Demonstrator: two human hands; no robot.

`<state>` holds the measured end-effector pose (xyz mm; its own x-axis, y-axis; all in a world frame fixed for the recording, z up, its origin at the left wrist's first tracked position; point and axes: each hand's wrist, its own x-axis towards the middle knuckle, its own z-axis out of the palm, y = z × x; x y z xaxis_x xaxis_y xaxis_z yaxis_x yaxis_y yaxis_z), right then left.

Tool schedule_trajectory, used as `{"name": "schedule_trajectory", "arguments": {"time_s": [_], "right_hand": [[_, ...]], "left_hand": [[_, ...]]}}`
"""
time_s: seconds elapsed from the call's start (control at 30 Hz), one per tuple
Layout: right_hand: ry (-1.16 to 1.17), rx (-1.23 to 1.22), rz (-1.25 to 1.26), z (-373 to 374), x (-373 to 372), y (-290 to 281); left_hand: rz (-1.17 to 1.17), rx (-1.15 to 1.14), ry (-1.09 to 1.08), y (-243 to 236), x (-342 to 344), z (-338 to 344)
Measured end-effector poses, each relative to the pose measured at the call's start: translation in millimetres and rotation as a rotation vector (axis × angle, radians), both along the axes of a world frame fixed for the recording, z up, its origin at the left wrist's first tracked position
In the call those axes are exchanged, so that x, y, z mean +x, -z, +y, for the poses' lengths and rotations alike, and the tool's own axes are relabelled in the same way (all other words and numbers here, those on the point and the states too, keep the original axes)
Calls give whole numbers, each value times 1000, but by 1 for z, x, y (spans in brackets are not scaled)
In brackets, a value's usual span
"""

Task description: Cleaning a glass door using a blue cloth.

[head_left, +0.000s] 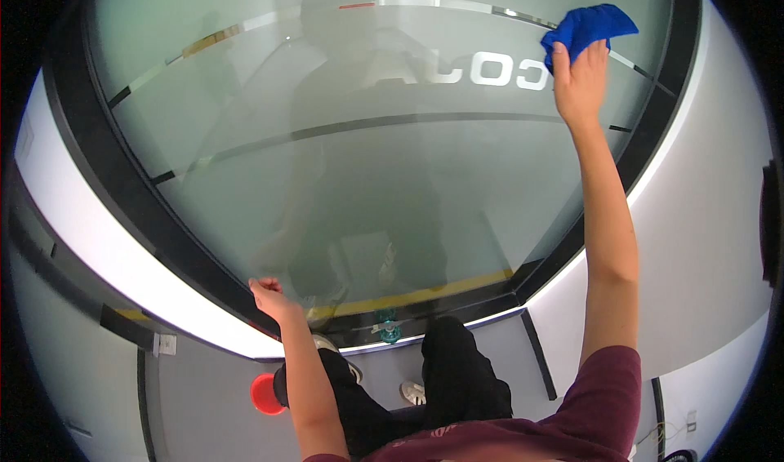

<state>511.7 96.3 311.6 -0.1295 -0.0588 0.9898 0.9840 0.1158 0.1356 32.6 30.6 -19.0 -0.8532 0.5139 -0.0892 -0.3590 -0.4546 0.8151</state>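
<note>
A large frosted glass pane [506, 184] in a black frame stands in front of me. At its upper right, my right hand [581, 82] reaches up with the arm nearly straight and holds a blue cloth [594, 28] against the glass. The cloth is bunched, and one corner sticks out to the right past my fingers. My left hand [273, 297] is low by the pane's left frame edge, fingers curled in and nothing visible in them. Whether it touches the glass or frame, I cannot tell.
A red bucket [265, 395] is on the grey floor [204, 397] beside my left leg. At the foot of the glass, between my feet, stands a clear teal bottle [389, 327]. White wall panels [694, 225] flank the frame; cables hang at the lower right.
</note>
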Motion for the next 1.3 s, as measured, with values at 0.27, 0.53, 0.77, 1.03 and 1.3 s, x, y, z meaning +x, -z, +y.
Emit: {"name": "schedule_trajectory", "arguments": {"time_s": [0.27, 0.53, 0.77, 1.03, 1.3], "right_hand": [[-54, -2, -195, -10, -170, 8], [-429, -160, -313, -33, -315, 4], [-509, -57, -376, -14, -436, 27], [-149, -42, -497, -19, -483, 48], [-298, -7, -665, -8, -434, 39]], "left_hand": [[-75, -18, 24, 0, -13, -3], [-196, 55, 14, -15, -15, -10], [-264, 84, -11, -10, -30, -12], [-270, 70, -12, -15, -36, -15], [-236, -38, 26, -11, -28, -12]]}}
